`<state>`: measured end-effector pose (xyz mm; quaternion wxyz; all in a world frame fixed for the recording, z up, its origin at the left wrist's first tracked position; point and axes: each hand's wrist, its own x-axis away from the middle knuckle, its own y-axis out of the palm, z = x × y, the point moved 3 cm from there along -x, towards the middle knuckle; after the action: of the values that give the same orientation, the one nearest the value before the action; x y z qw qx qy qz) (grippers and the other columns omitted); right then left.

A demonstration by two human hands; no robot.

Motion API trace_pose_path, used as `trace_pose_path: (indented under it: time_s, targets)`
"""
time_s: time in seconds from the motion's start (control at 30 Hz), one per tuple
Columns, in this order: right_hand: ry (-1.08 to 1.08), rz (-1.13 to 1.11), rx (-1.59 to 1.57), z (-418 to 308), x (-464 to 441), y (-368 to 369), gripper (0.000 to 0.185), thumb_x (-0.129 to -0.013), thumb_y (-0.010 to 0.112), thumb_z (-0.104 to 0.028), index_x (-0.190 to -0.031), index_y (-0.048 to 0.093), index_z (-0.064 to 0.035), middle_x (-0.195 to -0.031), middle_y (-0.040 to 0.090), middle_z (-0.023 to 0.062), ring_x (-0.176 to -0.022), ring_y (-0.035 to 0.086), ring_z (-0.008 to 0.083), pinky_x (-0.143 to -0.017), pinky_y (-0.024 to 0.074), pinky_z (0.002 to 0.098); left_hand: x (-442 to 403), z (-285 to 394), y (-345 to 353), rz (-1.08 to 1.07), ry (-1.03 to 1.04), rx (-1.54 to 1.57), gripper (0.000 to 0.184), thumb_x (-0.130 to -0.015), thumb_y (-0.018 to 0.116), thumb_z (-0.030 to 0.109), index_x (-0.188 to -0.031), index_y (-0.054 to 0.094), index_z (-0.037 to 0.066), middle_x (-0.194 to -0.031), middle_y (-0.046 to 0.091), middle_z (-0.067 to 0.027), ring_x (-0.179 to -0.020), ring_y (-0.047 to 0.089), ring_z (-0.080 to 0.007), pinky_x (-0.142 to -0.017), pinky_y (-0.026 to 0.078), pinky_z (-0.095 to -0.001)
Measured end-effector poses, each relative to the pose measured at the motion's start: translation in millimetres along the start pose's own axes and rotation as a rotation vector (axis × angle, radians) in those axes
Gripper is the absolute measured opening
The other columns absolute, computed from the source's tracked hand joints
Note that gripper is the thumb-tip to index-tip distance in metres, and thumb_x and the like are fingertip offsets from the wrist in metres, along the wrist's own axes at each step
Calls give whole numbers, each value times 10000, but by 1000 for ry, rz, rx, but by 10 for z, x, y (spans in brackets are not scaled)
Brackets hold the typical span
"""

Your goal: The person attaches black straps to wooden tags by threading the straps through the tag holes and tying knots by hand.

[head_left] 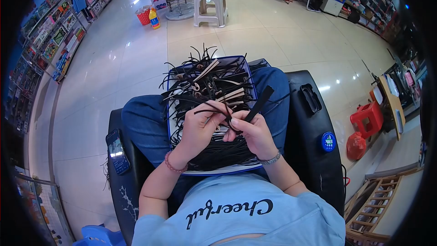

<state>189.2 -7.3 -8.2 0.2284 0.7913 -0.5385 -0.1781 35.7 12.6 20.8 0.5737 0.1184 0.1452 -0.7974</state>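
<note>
From my remote seat I see the left hand (pixel 204 125) pinching a thin black cord (pixel 207 110) between thumb and fingertips, while the right hand (pixel 253 132), just beside it, grasps a black strap (pixel 262 103) whose flat end projects upward and outward; I cannot tell whether cord and strap are one piece. Both lie above a blue-rimmed tray (pixel 218 171) of similar strips (pixel 218 156), set on the lap (pixel 145 115), with a phone (pixel 117 151) on the left armrest (pixel 139 164).
</note>
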Motion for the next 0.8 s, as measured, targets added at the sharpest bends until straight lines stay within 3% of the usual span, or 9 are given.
trace_pose_path:
  time_s: [0.2,0.4,0.57,0.67,0.77,0.8]
  targets:
    - [-22,80,305,-22,54,32,91,-900,586,-59,-927,615,23,-790,673,113,-728,677,159,-674,554,265,-82,161,-49,-166,14,-230,152,-784,556,-104,-897,622,-27,-817,595,-83,-732,580,-158,-644,464,-274]
    - [-12,2,255,2,-41,15,134,-903,588,-73,-991,507,-13,-857,677,127,-774,690,190,-612,555,248,-93,241,-70,-211,-2,-328,121,-787,564,-85,-870,615,-14,-785,565,-77,-714,550,-161,-617,424,-272]
    - [56,-93,149,-35,-31,47,189,-890,582,-64,-958,407,-78,-830,673,146,-665,687,203,-467,482,207,-66,186,-87,-246,-190,-152,81,-818,597,-52,-880,623,-7,-796,571,-57,-707,563,-127,-607,432,-265]
    - [78,-104,152,2,3,26,196,-875,584,-52,-952,407,-85,-802,672,146,-598,673,191,-425,428,186,-48,194,-71,-268,-31,-200,62,-833,606,-37,-887,623,-13,-780,601,-50,-659,563,-106,-585,445,-250]
    - [78,-123,157,51,31,22,193,-867,587,-53,-939,411,-90,-779,671,141,-566,659,176,-412,395,177,-74,341,-113,-214,-198,-280,62,-825,629,-21,-887,624,-25,-739,627,-58,-605,559,-103,-587,462,-231]
    - [75,-133,158,62,36,29,193,-866,589,-55,-931,411,-93,-771,671,140,-559,656,171,-409,386,176,-97,216,-156,-135,-127,-292,65,-818,642,-13,-881,631,-23,-694,636,-52,-625,581,-94,-604,470,-220]
